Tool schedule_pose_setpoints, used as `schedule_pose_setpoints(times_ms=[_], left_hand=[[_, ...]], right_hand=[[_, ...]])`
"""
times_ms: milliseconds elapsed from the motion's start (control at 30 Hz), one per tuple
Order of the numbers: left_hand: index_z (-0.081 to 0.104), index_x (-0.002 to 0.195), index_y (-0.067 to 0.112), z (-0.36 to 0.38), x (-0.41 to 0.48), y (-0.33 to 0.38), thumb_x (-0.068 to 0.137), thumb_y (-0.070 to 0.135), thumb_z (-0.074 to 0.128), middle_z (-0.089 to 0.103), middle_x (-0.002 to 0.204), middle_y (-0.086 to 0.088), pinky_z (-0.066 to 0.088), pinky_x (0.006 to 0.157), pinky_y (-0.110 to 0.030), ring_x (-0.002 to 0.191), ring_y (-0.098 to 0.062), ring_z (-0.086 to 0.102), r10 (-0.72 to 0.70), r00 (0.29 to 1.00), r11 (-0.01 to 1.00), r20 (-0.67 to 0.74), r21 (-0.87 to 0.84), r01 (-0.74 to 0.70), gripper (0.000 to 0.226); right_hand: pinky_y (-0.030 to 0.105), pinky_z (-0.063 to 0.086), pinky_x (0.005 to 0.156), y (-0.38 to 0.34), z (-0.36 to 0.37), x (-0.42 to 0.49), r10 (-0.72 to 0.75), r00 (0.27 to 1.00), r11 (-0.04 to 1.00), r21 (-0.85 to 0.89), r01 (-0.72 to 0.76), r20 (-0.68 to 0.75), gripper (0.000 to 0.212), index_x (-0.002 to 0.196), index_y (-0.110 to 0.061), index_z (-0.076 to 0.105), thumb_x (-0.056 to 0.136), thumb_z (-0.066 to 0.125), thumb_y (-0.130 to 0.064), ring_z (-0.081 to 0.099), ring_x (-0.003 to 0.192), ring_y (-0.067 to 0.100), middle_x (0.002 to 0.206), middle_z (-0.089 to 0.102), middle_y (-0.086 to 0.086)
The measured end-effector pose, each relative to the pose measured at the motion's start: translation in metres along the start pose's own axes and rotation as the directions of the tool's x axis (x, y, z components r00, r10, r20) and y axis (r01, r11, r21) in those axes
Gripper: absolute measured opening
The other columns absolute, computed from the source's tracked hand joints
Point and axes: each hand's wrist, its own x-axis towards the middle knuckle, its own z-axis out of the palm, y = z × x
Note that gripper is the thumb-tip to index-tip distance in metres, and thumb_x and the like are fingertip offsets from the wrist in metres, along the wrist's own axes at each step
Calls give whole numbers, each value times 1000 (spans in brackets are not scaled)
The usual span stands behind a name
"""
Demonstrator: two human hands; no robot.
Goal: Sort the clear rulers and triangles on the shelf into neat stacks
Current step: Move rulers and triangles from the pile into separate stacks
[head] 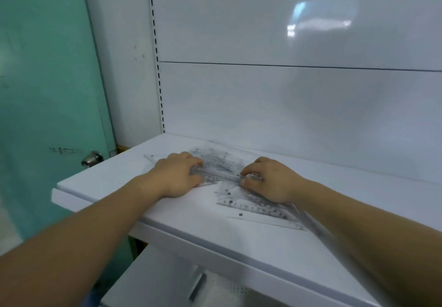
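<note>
On the white shelf [167, 211], a loose heap of clear rulers and triangles [215, 157], spread from centre toward 4 o'clock. Across the top of the heap, one clear ruler [222, 174], long axis from 9 to 3 o'clock, dipping slightly toward 4.

At its 9 o'clock end, the left hand [178, 175], knuckles up, fingers curled down over that end. Which layers lie under those fingers, hard to tell through the clear plastic. At its 3 o'clock end, the right hand [270, 180], thumb and fingertips closed in a pinch on the tip. Equally near, one hand per end.

Toward 5 o'clock from the right hand, more triangles [260, 208], fanned out and partly under the wrist.

Probably next: drawing the ruler clear of the heap, both ends level.
</note>
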Motion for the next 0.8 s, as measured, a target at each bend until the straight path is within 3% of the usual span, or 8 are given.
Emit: schedule_pose_setpoints(times_ms=[167, 267, 367, 567, 667, 733, 800], left_hand=[[47, 136, 26, -3, 14, -8, 89, 40, 56, 44, 129, -4, 33, 104, -35, 123, -24, 37, 132, 991, 989, -37, -65, -134, 49], [53, 132, 21, -1, 18, -15, 88, 35, 60, 48, 130, -5, 30, 100, -23, 123, -23, 40, 225, 970, 961, -88, -146, -236, 46], [55, 130, 13, 4, 19, -23, 89, 23, 59, 50, 135, -4, 25, 98, -14, 126, -20, 42, 274, 948, 923, -163, -232, -307, 42], [46, 138, 16, 15, 20, -27, 93, 20, 53, 34, 150, -2, 17, 111, -23, 138, -21, 25, 335, 907, 897, -254, -207, -390, 46], [31, 146, 25, 15, 24, -33, 92, 36, 49, 14, 157, 0, 9, 117, -35, 144, -21, 9, 242, 940, 952, -240, -128, -277, 58], [33, 144, 27, 15, 26, -36, 92, 45, 44, 24, 154, 1, 18, 115, -41, 141, -22, 20, 202, 967, 971, -153, -98, -218, 57], [41, 139, 27, 15, 25, -37, 90, 47, 47, 37, 146, 1, 27, 109, -38, 133, -23, 33, 179, 975, 969, -129, -150, -197, 53]], right_hand=[[26, 37, 93, -15, 1, 4, 106, 994, 994, -11, -106, -32, 29, 120, -30, 52, 93, 50, -41, 50, 110, 18, 121, 50, -2], [30, 40, 97, -25, 3, 6, 270, 962, 957, 119, -264, -40, 46, 131, -31, 40, 90, 55, -40, 50, 113, 18, 131, 49, -3], [31, 36, 103, -33, 5, 9, 370, 928, 925, 110, -363, -48, 59, 144, -25, 30, 92, 53, -42, 47, 123, 20, 139, 49, -1], [25, 34, 101, -43, 17, 3, 466, 862, 882, 187, -433, -200, 55, 141, -18, 42, 91, 58, -33, 49, 118, 16, 133, 51, 0], [24, 36, 95, -39, 19, 1, 443, 855, 896, 124, -426, -268, 47, 135, -18, 50, 91, 59, -33, 52, 110, 17, 126, 51, 2], [24, 36, 94, -37, 19, -1, 426, 852, 904, 93, -418, -303, 43, 133, -19, 53, 91, 58, -32, 52, 111, 18, 125, 50, 2], [23, 35, 92, -35, 20, -1, 415, 851, 908, 89, -409, -323, 42, 132, -20, 54, 92, 57, -30, 52, 110, 18, 124, 52, 2]])
